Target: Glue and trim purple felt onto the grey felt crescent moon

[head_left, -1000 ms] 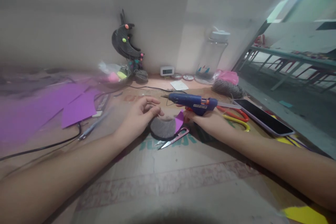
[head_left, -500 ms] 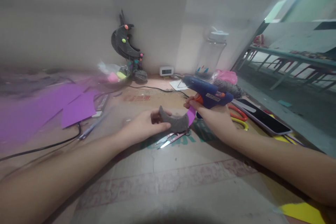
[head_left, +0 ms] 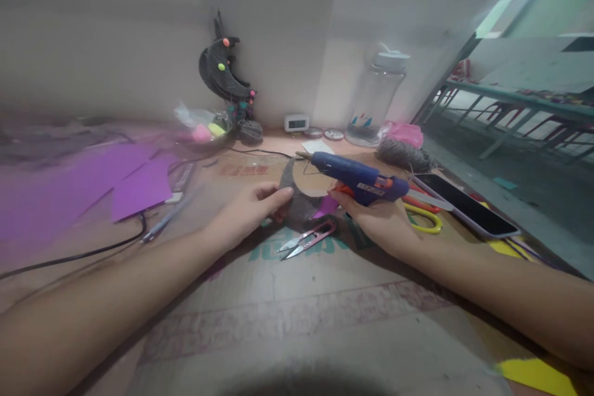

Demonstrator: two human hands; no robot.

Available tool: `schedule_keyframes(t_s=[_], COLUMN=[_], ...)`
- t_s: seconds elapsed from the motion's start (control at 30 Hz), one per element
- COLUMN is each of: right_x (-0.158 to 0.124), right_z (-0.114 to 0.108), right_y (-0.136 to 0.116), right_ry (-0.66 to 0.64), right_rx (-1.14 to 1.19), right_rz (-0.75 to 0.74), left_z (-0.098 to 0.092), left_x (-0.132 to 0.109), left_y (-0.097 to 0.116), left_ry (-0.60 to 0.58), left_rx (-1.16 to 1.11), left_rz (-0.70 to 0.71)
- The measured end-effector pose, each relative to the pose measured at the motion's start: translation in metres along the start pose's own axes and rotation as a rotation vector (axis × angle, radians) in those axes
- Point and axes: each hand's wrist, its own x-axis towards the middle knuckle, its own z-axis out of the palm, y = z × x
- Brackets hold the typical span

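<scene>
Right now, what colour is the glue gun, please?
Glue gun: blue, orange trigger; head view.

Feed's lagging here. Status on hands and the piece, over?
Left hand gripping grey crescent. Right hand holding glue gun, nozzle near crescent. Thread snips lying just below.

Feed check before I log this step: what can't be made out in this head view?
Head view:
- grey yarn-wrapped crescent: lower edge hidden by the left hand.
- blue plastic glue gun in the right hand: nozzle tip blurred, glue not discernible.
- small white digital clock: digits too small.
- purple paper sheets: smeared by lens blur towards the left edge.
</scene>
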Motion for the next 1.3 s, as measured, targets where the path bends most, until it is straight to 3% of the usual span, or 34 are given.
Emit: schedule_keyframes(t_s=[0.13, 0.23, 0.33, 0.47, 0.67, 1.0, 1.3], right_x=[0.001, 0.002, 0.003, 0.004, 0.008, 0.002, 0.005], right_z=[0.001, 0.001, 0.001, -0.003, -0.013, -0.012, -0.005], right_y=[0.001, 0.005, 0.008, 0.007, 0.007, 0.004, 0.001], right_ry=[0.074, 0.084, 0.071, -0.042, -0.017, -0.132, -0.164], right_rx=[0.003, -0.012, -0.038, -0.11, -0.188, -0.131, -0.01], right_rz=[-0.033, -0.031, -0.017, -0.026, -0.196, -0.179, 0.08], left_z=[0.003, 0.004, 0.004, 0.001, -0.001, 0.0, 0.003], left_x=[-0.003, -0.004, -0.003, 0.001, 0.006, 0.003, -0.001], left_y=[-0.001, -0.002, -0.001, 0.001, -0.003, 0.002, 0.007], left_ry=[-0.191, -0.24, -0.188, 0.02, 0.219, 0.179, 0.11], left_rx=[0.073, 0.069, 0.046, 0.053, -0.024, -0.027, 0.046], left_rz=[0.015, 0.057, 0.038, 0.086, 0.065, 0.05, 0.05])
